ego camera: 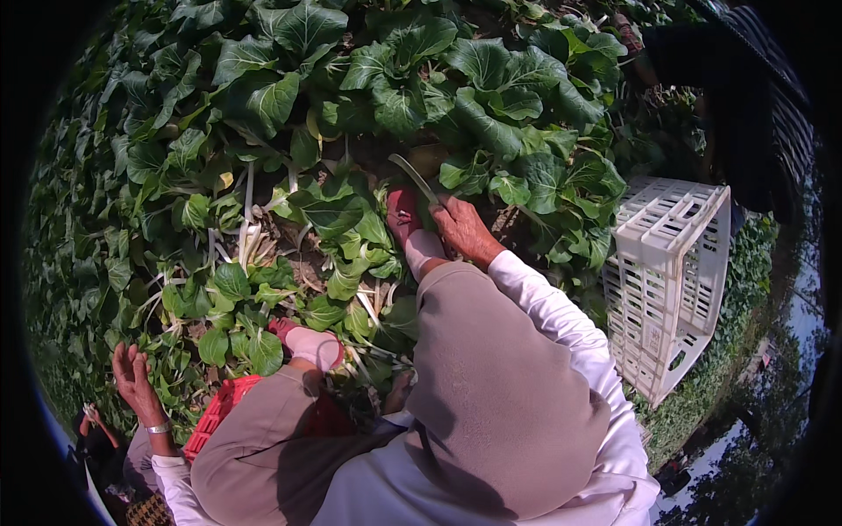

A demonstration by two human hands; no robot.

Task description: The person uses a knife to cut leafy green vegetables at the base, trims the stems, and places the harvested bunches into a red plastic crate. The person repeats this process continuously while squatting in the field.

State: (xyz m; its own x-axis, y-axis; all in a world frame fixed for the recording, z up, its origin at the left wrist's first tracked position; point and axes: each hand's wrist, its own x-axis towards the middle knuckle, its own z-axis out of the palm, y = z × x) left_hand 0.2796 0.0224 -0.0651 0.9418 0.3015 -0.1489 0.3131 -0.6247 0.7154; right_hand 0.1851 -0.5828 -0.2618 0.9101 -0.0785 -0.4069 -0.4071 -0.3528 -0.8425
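My right hand [464, 227] grips a tool with a narrow, curved blade [413, 176], perhaps a sickle; its handle is hidden in my fist. The blade points up and left, just beyond my red shoe [402, 214] and close to broad-leaved greens [523, 174] that resemble bok choy. Raised at the left, my left hand [138, 384] is empty, fingers apart, with a metal bracelet [158, 428] on the wrist. Between my feet lie leafy plants with pale stalks [248, 240], some bent over or lying loose on the soil.
A white slatted plastic crate [648, 289] stands tilted to my right. Beside my left leg is a red plastic crate [222, 406], partly covered by the knee. A person in dark clothing [717, 112] is at the upper right; another person's hand [92, 414] shows far left.
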